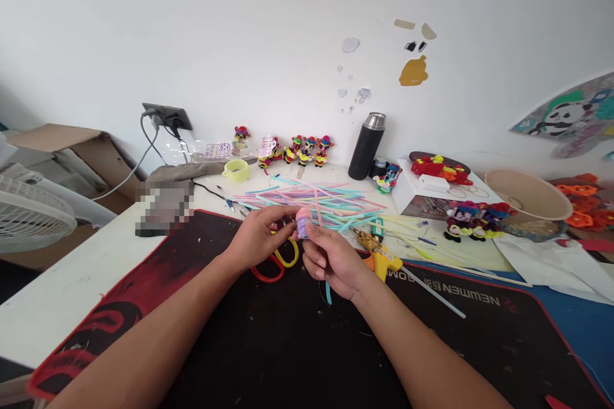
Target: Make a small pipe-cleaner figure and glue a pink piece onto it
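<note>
Pink and lilac chenille makes up the small ridged piece [303, 222] raised above the black mouse mat [249, 351], directly between the two hands. The right hand [336, 262] grips it, thumb pressed along the near side and fingers curled beneath. The left hand [261, 236] has thumb and forefinger brought together at the piece's left edge; whether they pinch it or only rest against it, I cannot tell. A sound way to handle this, I judge, is to let the right hand serve as a steady clamp, firm enough to stop the ridges slipping but light enough not to flatten the pile, while the left fingertips do the fine shaping in small, even nudges. Wire ends, if any poke out, are best felt for gently, since the fuzz could hide them. Holding the piece above the clutter is sensible: the scissors [266, 279] lie just beneath the left hand, handles toward the person, and the glue gun [387, 263] sits just right of the right hand, its nozzle possibly hot, so that wrist would do well to avoid drifting sideways. Loose chenille stems [330, 195] spread across the bench [48, 287] just beyond both hands, within easy reach of either.
</note>
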A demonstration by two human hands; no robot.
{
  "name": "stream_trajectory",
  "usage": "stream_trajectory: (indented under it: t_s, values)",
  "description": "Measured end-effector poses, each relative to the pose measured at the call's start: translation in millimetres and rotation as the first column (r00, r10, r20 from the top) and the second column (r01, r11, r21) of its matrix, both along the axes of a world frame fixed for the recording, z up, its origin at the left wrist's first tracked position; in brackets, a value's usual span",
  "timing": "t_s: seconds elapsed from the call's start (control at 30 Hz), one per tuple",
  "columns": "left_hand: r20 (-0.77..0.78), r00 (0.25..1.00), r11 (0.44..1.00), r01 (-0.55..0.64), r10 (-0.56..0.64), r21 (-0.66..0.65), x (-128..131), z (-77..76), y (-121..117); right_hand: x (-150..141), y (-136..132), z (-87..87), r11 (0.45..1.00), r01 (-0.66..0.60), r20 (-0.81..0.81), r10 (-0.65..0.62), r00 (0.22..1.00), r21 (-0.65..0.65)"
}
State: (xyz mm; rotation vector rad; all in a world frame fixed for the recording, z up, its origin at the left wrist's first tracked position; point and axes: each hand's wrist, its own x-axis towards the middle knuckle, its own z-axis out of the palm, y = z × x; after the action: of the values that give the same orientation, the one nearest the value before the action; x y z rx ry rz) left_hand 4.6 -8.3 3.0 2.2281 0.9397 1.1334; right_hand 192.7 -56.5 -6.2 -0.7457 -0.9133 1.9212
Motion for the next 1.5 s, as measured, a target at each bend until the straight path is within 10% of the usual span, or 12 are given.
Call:
stream_trajectory:
  t_s: [0.7,0.9,1.5]
  values:
    - [-0.018,1.000,0.983,-0.025,0.022,-0.181,1,-3.9,2,-5,0,-0.5,0.992,0.102,0.215,-0.115,0.970,0.070]
    - [0.113,0.993,0.901,0.011,0.042,-0.434,0,2.4,5,-2,4,-6.0,0.967,0.122,0.423,-0.209,0.882,0.222]
    - [0.206,0.976,0.722,0.195,-0.074,-0.664,4,7.2,4,-3,0,-7.6,0.929,-0.022,0.636,-0.236,0.735,0.369]
